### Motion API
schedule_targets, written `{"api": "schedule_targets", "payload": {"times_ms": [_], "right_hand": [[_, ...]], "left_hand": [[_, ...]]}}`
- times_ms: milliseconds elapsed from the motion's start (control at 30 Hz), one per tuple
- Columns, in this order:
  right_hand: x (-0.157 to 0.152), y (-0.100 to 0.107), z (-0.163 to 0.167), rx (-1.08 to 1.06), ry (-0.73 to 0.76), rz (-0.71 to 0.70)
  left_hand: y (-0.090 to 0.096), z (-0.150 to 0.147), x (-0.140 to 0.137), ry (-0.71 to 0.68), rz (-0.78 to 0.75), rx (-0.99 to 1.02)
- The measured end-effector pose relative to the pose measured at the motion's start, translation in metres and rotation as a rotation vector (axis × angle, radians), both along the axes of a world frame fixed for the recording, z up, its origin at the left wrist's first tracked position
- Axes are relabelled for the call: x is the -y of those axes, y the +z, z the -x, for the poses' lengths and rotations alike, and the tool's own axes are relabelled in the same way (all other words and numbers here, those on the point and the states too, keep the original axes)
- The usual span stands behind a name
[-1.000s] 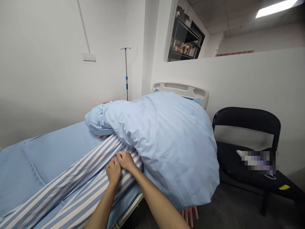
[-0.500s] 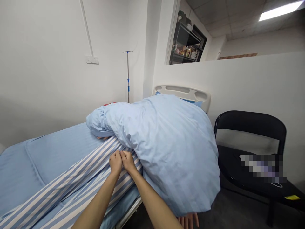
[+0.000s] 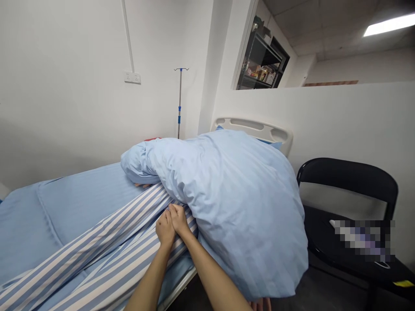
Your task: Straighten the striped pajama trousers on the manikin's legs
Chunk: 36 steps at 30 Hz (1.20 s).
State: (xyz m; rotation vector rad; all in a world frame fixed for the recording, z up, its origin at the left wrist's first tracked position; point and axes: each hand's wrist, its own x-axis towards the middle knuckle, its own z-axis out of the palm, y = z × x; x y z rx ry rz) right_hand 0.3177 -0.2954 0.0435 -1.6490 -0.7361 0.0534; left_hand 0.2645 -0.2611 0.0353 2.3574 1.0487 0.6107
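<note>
White walls (image 3: 65,77) close in the corner beyond the fingers, with a pale blue cotton sheet (image 3: 84,198), faintly striped and seamed, spread to their left. Across it, from the lower left up to the fingers, lie blue-and-white striped cloth trousers (image 3: 129,255). Broad lengthwise bands alternate along both legs; the farther leg looks narrower and creased, the nearer one wider and smoother, swelling into a rounded shape beneath the knuckles. Just past the fingertips, slightly left, some fingers of another hand (image 3: 142,185) peep from under bedding.

At the trousers' upper part, the left hand (image 3: 165,229) is curled closed, knuckles up. Touching it, the right hand (image 3: 179,219) is likewise closed; whether cloth is pinched inside either fist cannot be seen. Well beyond them stands a thin grey-and-blue metal drip pole (image 3: 180,97).

Immediately right of the fingers, a bulky light blue cotton quilt (image 3: 233,203) bulges, covering the trousers' top edge. Behind it rises a cream plastic headboard (image 3: 266,129); farther right, a black folding chair (image 3: 348,175) bears a pixelated item (image 3: 365,242).
</note>
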Motion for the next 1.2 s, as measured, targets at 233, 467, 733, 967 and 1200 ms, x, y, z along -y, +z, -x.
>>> {"api": "schedule_targets", "payload": {"times_ms": [233,467,733,967,1200], "right_hand": [[0.005,0.015,-0.006,0.152,-0.011,0.152],[0.012,0.010,-0.018,0.181,-0.157,0.178],[0.018,0.000,-0.015,0.291,-0.172,0.377],[0.016,-0.004,-0.015,0.307,-0.182,0.457],[0.015,-0.006,-0.014,0.327,-0.117,0.482]], "left_hand": [[0.011,0.005,0.001,0.009,0.123,0.008],[0.014,0.005,0.006,0.015,0.160,0.034],[0.009,0.023,0.006,-0.078,0.203,0.091],[-0.001,0.105,-0.005,-0.016,0.160,0.083],[-0.035,0.213,0.003,0.123,0.310,-0.012]]}}
